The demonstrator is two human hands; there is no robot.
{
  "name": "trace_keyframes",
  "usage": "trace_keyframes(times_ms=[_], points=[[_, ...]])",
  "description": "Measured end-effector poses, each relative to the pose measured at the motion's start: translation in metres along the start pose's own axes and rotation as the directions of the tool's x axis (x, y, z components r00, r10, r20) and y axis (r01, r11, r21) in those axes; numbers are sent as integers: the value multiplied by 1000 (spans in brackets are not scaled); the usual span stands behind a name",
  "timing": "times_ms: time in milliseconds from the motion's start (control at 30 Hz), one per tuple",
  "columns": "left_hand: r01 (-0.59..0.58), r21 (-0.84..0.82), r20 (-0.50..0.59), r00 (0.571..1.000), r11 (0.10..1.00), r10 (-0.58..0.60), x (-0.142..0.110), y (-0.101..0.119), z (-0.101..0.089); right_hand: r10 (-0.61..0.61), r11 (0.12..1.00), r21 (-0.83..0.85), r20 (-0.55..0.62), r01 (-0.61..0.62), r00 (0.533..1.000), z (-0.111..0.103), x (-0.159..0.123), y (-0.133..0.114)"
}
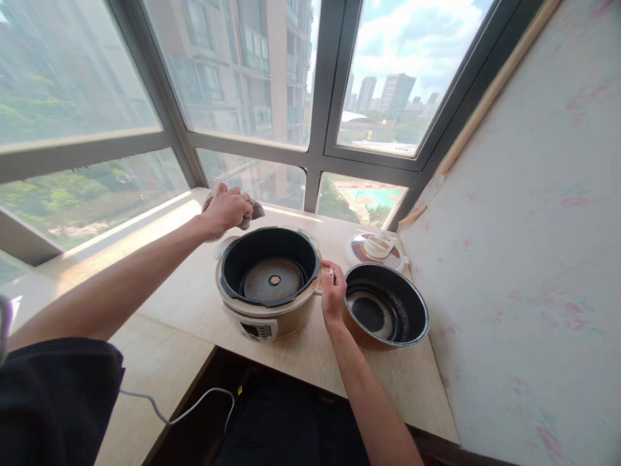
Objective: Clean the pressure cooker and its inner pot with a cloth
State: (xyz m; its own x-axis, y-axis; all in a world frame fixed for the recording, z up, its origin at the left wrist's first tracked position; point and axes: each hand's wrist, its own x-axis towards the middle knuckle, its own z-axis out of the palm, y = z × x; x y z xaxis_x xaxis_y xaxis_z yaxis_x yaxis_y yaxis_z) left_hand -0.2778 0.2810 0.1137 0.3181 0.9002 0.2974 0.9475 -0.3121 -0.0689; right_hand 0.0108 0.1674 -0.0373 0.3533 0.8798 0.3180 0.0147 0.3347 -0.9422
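Observation:
An electric pressure cooker [291, 318] stands lidless on the ledge, its dark inside showing a round heating plate [257, 281] with a small knob in the middle. Beyond its far left rim, my left hand [228, 210] is closed around a crumpled grey-brown cloth [256, 210]. My right hand [333, 289] grips the cooker's right side handle [319, 291]. Just to the right of that hand sits the inner pot [405, 323], dark inside with a pale ring on its bottom. Behind the pot lies the cooker lid [359, 249], white and brown with a raised white knob.
The pale stone ledge [179, 310] has an open dark gap below its front edge. A white cord [187, 414] hangs there. Grey-framed windows [315, 129] rise behind and to the left; a flowered wall [524, 259] borders the right.

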Motion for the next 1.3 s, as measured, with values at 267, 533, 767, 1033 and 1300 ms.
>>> trace_keyframes(times_ms=[267, 533, 767, 1033, 1300], points=[[72, -161, -482, 865, 984, -141, -86, 37, -26, -1, 1000, 15, -1, 1, 1000, -2, -1, 2], [205, -363, -808, 415, 909, -417, -154, 64, -17, -33, 999, 2, 9, 33, 999, -4, 1, 3], [101, -668, -736, 57, 737, -675, -197, 69, 22, 61, 998, 27, -15, -60, 998, -7, -1, 2], [64, -886, -447, 146, 460, -882, -238, 98, 100, 325, 908, 253, 80, -335, 942, -10, -11, -4], [71, -933, -318, 293, 352, -902, -217, 106, 156, 378, 852, 353, 96, -386, 921, -5, -15, -14]])
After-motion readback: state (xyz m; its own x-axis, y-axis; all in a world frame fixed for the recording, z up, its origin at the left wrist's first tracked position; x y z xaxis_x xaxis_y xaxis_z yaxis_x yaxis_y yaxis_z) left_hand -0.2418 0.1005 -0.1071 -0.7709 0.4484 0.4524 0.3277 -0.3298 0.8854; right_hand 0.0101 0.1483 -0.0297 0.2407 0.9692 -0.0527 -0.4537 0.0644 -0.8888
